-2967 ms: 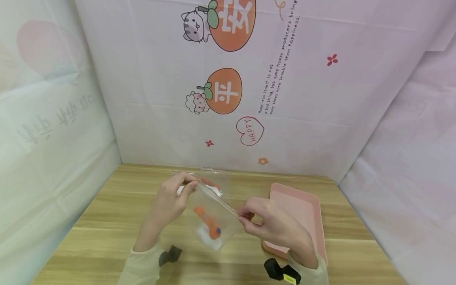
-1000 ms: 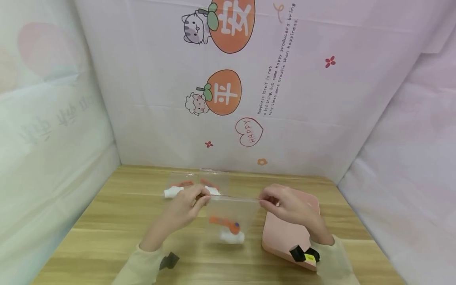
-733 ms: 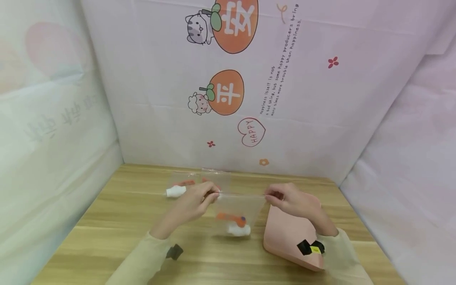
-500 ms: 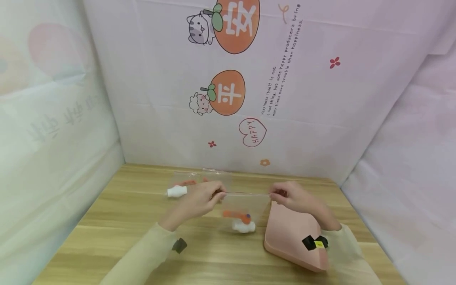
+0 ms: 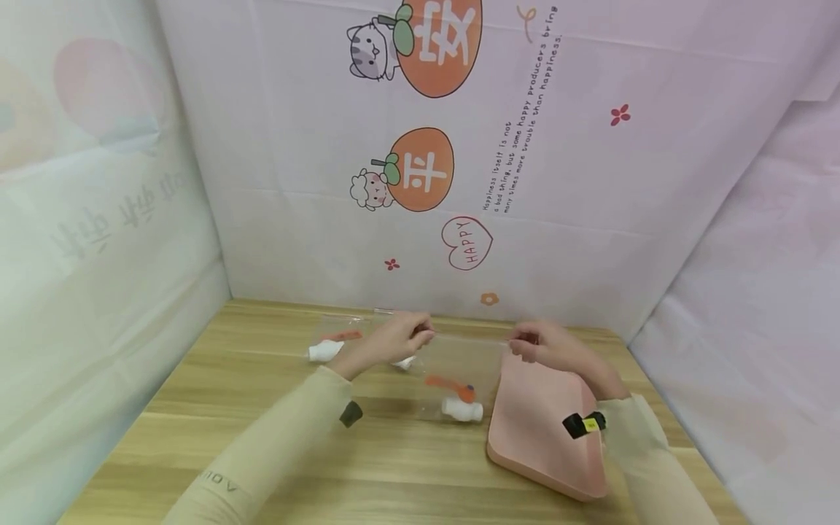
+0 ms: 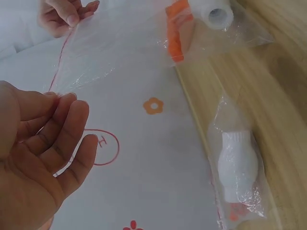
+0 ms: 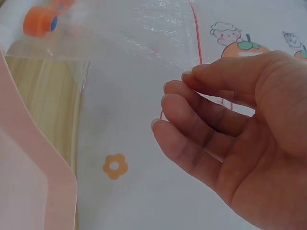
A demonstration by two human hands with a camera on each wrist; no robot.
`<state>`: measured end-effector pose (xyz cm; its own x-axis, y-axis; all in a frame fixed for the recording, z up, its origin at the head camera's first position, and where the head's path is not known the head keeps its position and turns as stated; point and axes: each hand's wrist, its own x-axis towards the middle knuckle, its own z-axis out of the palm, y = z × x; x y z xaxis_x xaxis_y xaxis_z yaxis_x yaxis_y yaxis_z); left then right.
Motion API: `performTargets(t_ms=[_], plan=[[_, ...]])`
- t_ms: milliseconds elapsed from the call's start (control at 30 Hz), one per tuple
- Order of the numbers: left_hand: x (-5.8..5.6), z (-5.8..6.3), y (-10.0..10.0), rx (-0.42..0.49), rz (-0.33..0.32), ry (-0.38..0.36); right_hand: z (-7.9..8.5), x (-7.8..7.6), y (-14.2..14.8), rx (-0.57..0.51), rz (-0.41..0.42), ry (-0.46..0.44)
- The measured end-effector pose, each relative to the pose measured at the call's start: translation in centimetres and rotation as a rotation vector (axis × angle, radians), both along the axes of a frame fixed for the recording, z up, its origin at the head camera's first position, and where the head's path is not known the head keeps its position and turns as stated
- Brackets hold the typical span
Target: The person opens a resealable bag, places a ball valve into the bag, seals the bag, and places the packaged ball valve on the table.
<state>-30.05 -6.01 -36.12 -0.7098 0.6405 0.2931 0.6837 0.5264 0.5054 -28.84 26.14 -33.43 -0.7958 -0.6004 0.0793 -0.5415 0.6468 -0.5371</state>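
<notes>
Between both hands hangs a clear zip bag [image 5: 462,357] with a red line along its top. My left hand [image 5: 408,334] pinches the bag's left top corner between thumb and fingers, and my right hand [image 5: 546,344] pinches the right one. Inside, near the bottom, lie an orange strip-like piece [image 5: 448,383] with a blue spot at its end and a white bottle-shaped piece [image 5: 463,410]. The left wrist view shows a round opening in the white piece [image 6: 217,15]. In the right wrist view the orange end [image 7: 38,21] has a blue face.
A pink tray [image 5: 538,437] is on the wooden table [image 5: 367,467], right of the bag. Toward the back left lies another clear bag [image 5: 341,326] with a white bottle-shaped piece [image 5: 326,351] and an orange strip. A third such bag [image 5: 403,362] is partly behind my left hand.
The bag's top edge, slanted at first, is now nearly level. Both hands have carried the bag right and toward the back of the table, keeping their pinch on its corners.
</notes>
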Motion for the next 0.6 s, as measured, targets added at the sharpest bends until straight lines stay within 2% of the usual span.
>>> performTargets(t_ms=[100, 233, 367, 500, 600], plan=[[-1.4, -0.1, 0.5, -0.006, 0.034, -0.086, -0.5, -1.6, 0.6, -0.009, -0.004, -0.009], [-3.4, -0.4, 1.3, 0.009, 0.087, -0.139, -1.1, -3.8, 1.0, -0.034, -0.032, -0.023], [-5.4, -1.0, 2.0, 0.032, 0.141, -0.197, -1.7, -6.1, 1.0, -0.008, -0.084, -0.034], [-7.1, -1.9, 2.2, 0.094, 0.199, -0.309, -2.1, -8.4, 0.3, 0.044, -0.124, -0.041], [-8.3, -2.7, 2.2, 0.145, 0.238, -0.355, -2.4, -9.9, -0.6, 0.048, -0.169, -0.096]])
